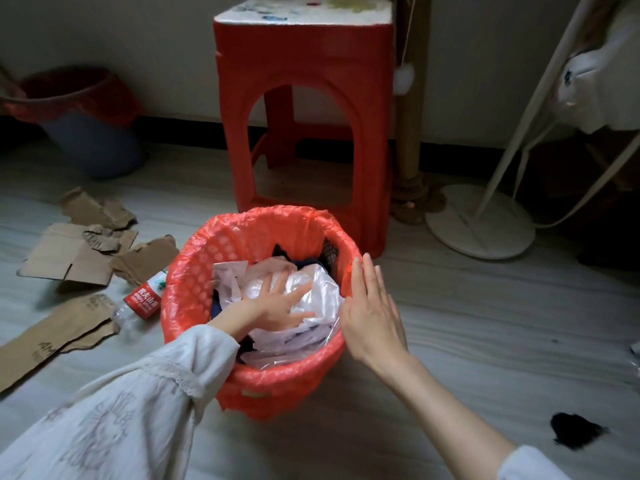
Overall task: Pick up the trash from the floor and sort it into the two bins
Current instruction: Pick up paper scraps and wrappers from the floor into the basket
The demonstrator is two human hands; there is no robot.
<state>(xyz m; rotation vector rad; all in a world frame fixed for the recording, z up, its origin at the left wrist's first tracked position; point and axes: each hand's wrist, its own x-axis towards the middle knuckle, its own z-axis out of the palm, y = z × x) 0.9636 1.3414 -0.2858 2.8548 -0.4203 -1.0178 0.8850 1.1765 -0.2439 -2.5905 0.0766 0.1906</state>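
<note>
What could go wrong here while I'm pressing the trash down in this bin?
The left hand presses flat on the plastic wrappers, which are heaped near the rim; they may spring back and spill over. The right hand only rests open against the bin, so a hard push could tip it. The bottle lies against the bin and could roll if the bin shifts.
</note>
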